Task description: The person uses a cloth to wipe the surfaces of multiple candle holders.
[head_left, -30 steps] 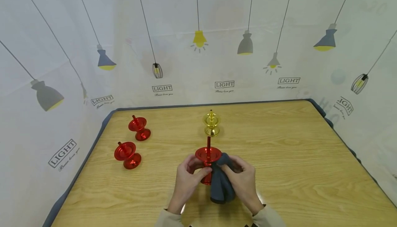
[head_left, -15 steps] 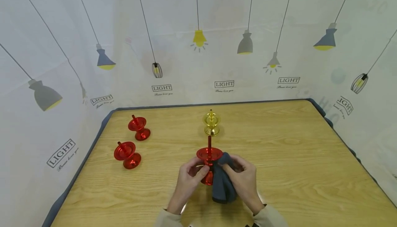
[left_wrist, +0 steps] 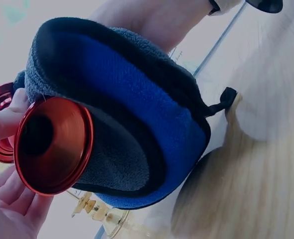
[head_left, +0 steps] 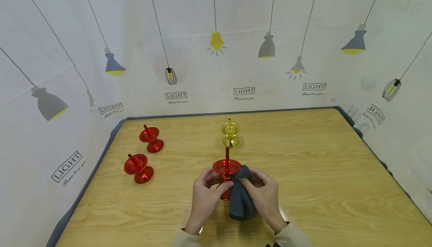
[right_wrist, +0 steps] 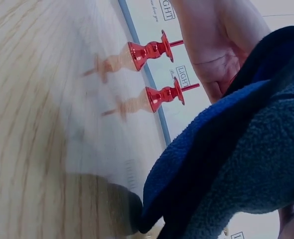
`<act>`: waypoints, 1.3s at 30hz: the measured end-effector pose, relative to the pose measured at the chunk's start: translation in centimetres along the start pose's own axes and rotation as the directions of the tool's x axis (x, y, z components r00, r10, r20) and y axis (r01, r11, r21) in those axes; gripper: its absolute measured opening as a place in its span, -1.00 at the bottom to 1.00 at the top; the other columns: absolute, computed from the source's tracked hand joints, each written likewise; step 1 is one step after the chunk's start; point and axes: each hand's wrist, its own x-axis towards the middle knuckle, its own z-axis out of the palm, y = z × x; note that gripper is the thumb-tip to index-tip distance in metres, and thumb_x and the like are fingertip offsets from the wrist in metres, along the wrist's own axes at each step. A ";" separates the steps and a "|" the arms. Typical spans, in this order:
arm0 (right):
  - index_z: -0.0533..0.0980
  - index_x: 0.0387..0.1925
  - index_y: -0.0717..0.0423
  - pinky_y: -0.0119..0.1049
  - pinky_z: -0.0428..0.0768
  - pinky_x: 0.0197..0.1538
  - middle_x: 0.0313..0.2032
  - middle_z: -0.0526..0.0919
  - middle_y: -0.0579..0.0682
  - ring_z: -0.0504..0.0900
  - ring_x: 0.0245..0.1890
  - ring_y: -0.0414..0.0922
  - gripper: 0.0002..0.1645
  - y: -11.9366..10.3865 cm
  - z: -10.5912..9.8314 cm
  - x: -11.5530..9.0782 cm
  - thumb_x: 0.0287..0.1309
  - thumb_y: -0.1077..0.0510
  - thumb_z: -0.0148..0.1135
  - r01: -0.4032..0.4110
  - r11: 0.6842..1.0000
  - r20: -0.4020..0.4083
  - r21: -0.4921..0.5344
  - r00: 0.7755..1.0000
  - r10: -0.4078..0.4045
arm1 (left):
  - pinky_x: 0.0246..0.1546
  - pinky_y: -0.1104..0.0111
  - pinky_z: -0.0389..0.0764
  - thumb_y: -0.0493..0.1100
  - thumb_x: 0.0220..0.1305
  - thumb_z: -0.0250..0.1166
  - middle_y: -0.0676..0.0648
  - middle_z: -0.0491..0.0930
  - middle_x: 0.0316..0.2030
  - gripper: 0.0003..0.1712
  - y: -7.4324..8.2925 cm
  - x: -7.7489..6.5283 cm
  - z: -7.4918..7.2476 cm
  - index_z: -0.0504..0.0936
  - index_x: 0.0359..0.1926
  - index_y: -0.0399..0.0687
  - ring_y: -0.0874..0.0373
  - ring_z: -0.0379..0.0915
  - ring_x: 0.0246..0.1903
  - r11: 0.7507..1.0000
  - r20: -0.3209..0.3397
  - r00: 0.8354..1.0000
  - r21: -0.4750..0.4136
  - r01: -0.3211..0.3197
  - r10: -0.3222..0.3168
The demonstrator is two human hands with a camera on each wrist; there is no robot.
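Note:
My left hand [head_left: 204, 196] holds a shiny red candlestick [head_left: 227, 167] by its stem, thumb across the front. The candlestick is upright just above the table, its rod pointing up from a wide dish; its hollow underside [left_wrist: 62, 149] shows in the left wrist view. My right hand [head_left: 266, 192] grips a folded dark blue-grey cloth [head_left: 241, 204] and presses it against the right of the stem. Bright blue lining on the cloth [left_wrist: 177, 124] shows in the left wrist view. Part of the right fingers is hidden behind the cloth.
Two more red candlesticks stand at the left, one nearer [head_left: 143, 175] and one farther [head_left: 155, 145]. A gold candlestick [head_left: 231, 141] is beyond the hands. The wooden table [head_left: 320, 164] is bordered by a white printed curtain [head_left: 202, 101].
Both hands, with the red candlestick and cloth, shift slightly right and then back left. The left thumb now reaches farther across the stem. The other candlesticks have not moved.

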 end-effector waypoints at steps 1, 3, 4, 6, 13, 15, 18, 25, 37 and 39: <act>0.74 -0.20 0.12 -0.45 0.71 -0.19 -0.26 0.80 0.10 0.77 -0.29 -0.28 -0.76 0.0 0.0 0.0 0.03 0.33 0.53 -0.006 1.000 0.002 0.004 1.000 0.006 | -0.06 0.30 0.69 -0.24 0.07 0.58 -0.12 0.75 -0.21 -0.58 0.0 0.0 -0.1 0.70 -0.02 -0.05 0.17 0.68 -0.22 1.000 0.011 1.000 -0.003 -0.002 0.002; 0.74 -0.20 0.12 -0.44 0.71 -0.20 -0.25 0.80 0.10 0.77 -0.29 -0.28 -0.76 -0.1 -0.1 0.0 0.03 0.32 0.54 -0.014 1.000 0.006 0.003 1.000 0.014 | -0.05 0.32 0.68 -0.24 0.11 0.55 -0.12 0.75 -0.20 -0.64 0.0 0.0 -0.3 0.70 -0.05 -0.06 0.18 0.68 -0.21 1.000 0.037 0.999 0.005 -0.008 0.008; 0.74 -0.20 0.12 -0.44 0.71 -0.20 -0.25 0.80 0.10 0.77 -0.29 -0.28 -0.76 -0.1 -0.1 0.0 0.03 0.32 0.54 -0.017 1.000 0.007 0.002 1.000 0.017 | -0.04 0.33 0.67 -0.24 0.14 0.53 -0.11 0.75 -0.19 -0.66 0.0 0.0 -0.3 0.71 -0.05 -0.07 0.18 0.68 -0.20 1.000 0.051 0.999 0.007 -0.017 0.016; 0.74 -0.21 0.11 -0.43 0.71 -0.20 -0.25 0.80 0.09 0.77 -0.30 -0.27 -0.75 0.0 -0.1 0.0 0.02 0.31 0.55 -0.027 1.000 0.010 0.006 1.000 0.027 | -0.02 0.34 0.66 -0.26 0.18 0.49 -0.12 0.75 -0.17 -0.69 -0.1 0.0 -0.4 0.71 -0.03 -0.09 0.19 0.67 -0.16 0.999 0.071 0.997 0.002 -0.036 0.036; 0.74 -0.21 0.12 -0.44 0.71 -0.22 -0.26 0.79 0.10 0.76 -0.31 -0.28 -0.77 0.1 -0.1 0.0 0.03 0.29 0.55 -0.029 1.000 0.011 0.001 1.000 0.029 | 0.09 0.31 0.64 -0.30 0.25 0.43 -0.21 0.70 -0.06 -0.67 -0.3 0.1 -0.6 0.68 0.04 -0.21 0.21 0.61 -0.03 0.997 0.114 0.991 -0.050 -0.057 0.062; 0.74 -0.20 0.13 -0.44 0.71 -0.21 -0.25 0.79 0.10 0.76 -0.30 -0.28 -0.77 0.1 -0.2 0.0 0.04 0.29 0.54 -0.028 1.000 0.015 0.005 0.999 0.028 | 0.10 0.33 0.64 -0.29 0.26 0.42 -0.23 0.70 -0.05 -0.68 -0.3 0.2 -0.8 0.68 0.04 -0.23 0.21 0.62 -0.03 0.998 0.133 0.990 -0.051 -0.040 0.046; 0.73 -0.20 0.14 -0.43 0.71 -0.21 -0.25 0.79 0.09 0.76 -0.30 -0.27 -0.76 0.1 -0.2 0.0 0.03 0.30 0.54 -0.035 0.999 0.025 0.014 0.999 0.035 | 0.10 0.37 0.62 -0.29 0.31 0.38 -0.26 0.70 -0.04 -0.68 -0.4 0.1 -1.0 0.67 0.06 -0.28 0.21 0.63 -0.04 0.998 0.160 0.987 -0.052 -0.020 0.028; 0.73 -0.21 0.13 -0.43 0.71 -0.22 -0.26 0.79 0.09 0.76 -0.31 -0.27 -0.77 0.1 -0.2 0.1 0.03 0.29 0.54 -0.034 0.999 0.015 0.001 0.999 0.034 | 0.06 0.44 0.62 -0.36 0.31 0.35 -0.33 0.66 -0.04 -0.66 -0.5 -0.3 -0.5 0.59 0.09 -0.34 0.24 0.62 -0.07 0.996 0.117 0.992 -0.088 -0.035 0.045; 0.75 -0.22 0.12 -0.48 0.69 -0.23 -0.28 0.80 0.10 0.76 -0.32 -0.31 -0.76 0.1 0.3 -0.1 0.01 0.30 0.56 0.005 0.999 -0.021 -0.035 1.000 -0.006 | 0.02 0.30 0.67 -0.25 0.06 0.57 -0.16 0.73 -0.15 -0.62 -0.6 -0.2 0.1 0.71 -0.06 -0.12 0.12 0.68 -0.12 0.997 -0.001 0.999 -0.067 0.046 -0.046; 0.75 -0.22 0.11 -0.47 0.69 -0.23 -0.28 0.80 0.09 0.76 -0.33 -0.30 -0.76 0.2 0.3 -0.1 0.00 0.29 0.56 0.002 1.000 -0.018 -0.031 1.000 -0.002 | 0.04 0.32 0.66 -0.27 0.09 0.56 -0.16 0.73 -0.12 -0.61 -0.6 0.0 0.0 0.72 -0.02 -0.13 0.12 0.67 -0.09 0.996 0.012 0.999 -0.076 0.047 -0.046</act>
